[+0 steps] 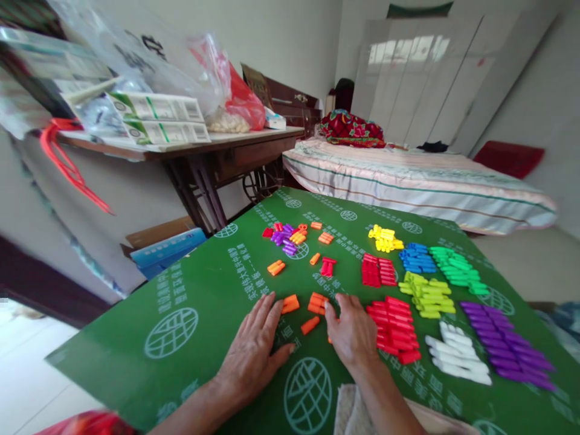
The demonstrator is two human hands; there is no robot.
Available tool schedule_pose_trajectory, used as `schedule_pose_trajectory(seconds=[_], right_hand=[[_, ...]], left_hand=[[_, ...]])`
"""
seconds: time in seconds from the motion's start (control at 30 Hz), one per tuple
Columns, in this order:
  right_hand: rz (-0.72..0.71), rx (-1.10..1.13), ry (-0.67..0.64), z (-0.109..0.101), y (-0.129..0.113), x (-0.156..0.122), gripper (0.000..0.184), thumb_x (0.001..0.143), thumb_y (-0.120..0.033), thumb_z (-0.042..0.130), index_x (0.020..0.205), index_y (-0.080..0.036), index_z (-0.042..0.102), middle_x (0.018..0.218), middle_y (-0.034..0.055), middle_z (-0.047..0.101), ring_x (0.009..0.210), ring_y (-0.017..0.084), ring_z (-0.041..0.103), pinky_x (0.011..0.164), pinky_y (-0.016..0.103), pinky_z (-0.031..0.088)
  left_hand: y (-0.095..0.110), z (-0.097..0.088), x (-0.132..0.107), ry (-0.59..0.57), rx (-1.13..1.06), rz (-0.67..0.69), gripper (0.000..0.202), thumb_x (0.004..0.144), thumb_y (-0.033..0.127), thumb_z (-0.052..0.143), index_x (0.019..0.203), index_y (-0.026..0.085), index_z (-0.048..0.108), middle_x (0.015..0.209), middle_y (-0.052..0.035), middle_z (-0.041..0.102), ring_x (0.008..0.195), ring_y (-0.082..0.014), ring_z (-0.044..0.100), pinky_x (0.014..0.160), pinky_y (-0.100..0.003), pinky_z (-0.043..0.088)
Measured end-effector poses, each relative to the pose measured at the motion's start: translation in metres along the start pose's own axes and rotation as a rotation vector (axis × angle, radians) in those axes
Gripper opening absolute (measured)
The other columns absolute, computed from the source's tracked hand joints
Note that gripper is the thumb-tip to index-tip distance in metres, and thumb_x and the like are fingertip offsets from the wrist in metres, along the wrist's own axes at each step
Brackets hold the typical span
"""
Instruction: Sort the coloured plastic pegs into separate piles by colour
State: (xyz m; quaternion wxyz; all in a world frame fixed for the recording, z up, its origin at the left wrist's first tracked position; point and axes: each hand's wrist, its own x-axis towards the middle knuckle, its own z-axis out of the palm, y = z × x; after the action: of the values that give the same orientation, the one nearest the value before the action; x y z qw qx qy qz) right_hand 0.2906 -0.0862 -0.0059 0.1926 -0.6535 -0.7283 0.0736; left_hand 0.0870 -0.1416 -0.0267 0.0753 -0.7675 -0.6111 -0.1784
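My left hand (254, 344) lies open on the green board, fingers stretched, fingertips beside a small group of orange plastic tubes (290, 303). Opposite it, my right hand (354, 331) rests with its fingers slightly bent and apart, thumb side against another orange group (318, 303). Between the hands lies a single orange tube (310, 326). Another orange piece (330, 340) is mostly hidden at the right hand's edge. Farther off are a loose orange tube (315, 258), an orange pair (276, 267), red tubes (328, 266) and a mixed heap with purple tubes (284, 237).
Sorted piles lie at right: red (393, 329), white (457, 355), purple (507, 344), lime (426, 295), green (457, 269), blue (417, 258) and yellow (385, 238). A side table (254, 142) with boxes and bags stands left; a bed (417, 175) is behind.
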Motion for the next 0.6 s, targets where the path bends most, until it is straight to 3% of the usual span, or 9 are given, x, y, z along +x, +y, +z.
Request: schedule_pose_trajectory(seconds=[0.17, 0.37, 0.6], right_hand=[[-0.039, 0.058, 0.008, 0.0, 0.001, 0.001, 0.024, 0.089, -0.028, 0.044, 0.097, -0.016, 0.063, 0.089, 0.0114, 0.063, 0.082, 0.021, 0.062, 0.067, 0.027, 0.043], [-0.038, 0.13, 0.01, -0.002, 0.001, 0.003, 0.021, 0.087, -0.024, 0.045, 0.092, -0.017, 0.064, 0.087, 0.0081, 0.064, 0.087, 0.019, 0.061, 0.074, 0.025, 0.043], [-0.037, 0.196, 0.037, 0.002, 0.006, 0.007, 0.018, 0.086, -0.021, 0.048, 0.09, -0.018, 0.065, 0.085, 0.007, 0.064, 0.086, 0.018, 0.061, 0.074, 0.024, 0.043]], left_hand=[[0.011, 0.004, 0.025, -0.126, -0.114, 0.031, 0.065, 0.077, 0.04, 0.057, 0.133, 0.011, 0.039, 0.141, -0.0194, 0.038, 0.131, -0.0307, 0.034, 0.102, -0.048, 0.039], [0.03, 0.006, 0.047, -0.244, -0.281, 0.044, 0.066, 0.075, 0.037, 0.06, 0.133, 0.016, 0.039, 0.144, -0.016, 0.035, 0.134, -0.0282, 0.029, 0.108, -0.048, 0.031], [0.05, 0.02, 0.057, -0.158, -0.421, 0.046, 0.056, 0.074, 0.019, 0.053, 0.128, 0.014, 0.042, 0.136, -0.0161, 0.045, 0.128, -0.0273, 0.038, 0.105, -0.048, 0.037]])
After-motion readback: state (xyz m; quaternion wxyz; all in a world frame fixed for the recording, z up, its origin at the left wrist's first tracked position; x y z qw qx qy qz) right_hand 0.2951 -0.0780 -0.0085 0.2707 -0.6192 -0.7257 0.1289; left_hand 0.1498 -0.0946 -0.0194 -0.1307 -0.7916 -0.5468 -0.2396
